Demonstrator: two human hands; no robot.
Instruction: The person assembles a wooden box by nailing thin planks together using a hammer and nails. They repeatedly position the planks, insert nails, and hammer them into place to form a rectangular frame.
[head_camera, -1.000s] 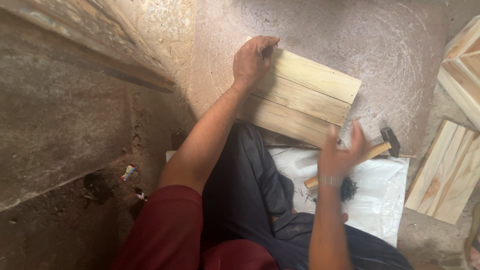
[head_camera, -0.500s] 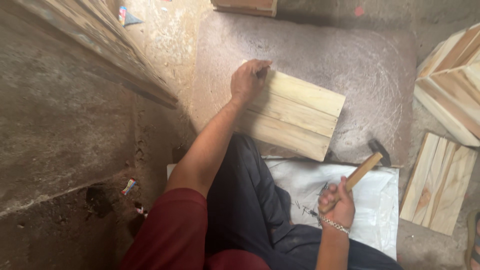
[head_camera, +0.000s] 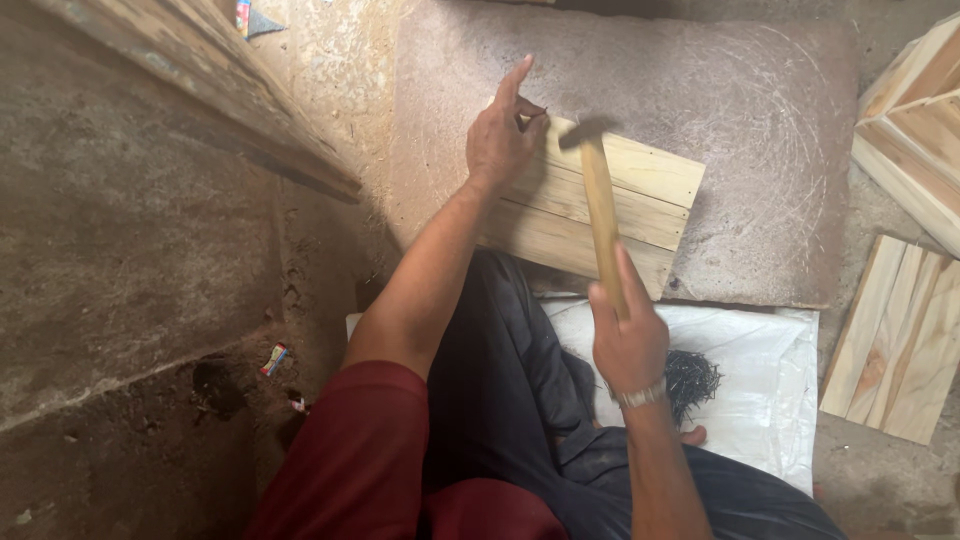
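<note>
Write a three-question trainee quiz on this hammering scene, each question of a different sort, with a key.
1. True or false: the right hand grips the hammer by its wooden handle.
2. Where do the left hand fingertips pinch a small nail? A) at the far corner of the wooden panel B) over the white sheet C) on the stacked panels
3. Fill in: the dark pile of nails lies on the ____ sheet.

Key: 1 true; 2 A; 3 white.
</note>
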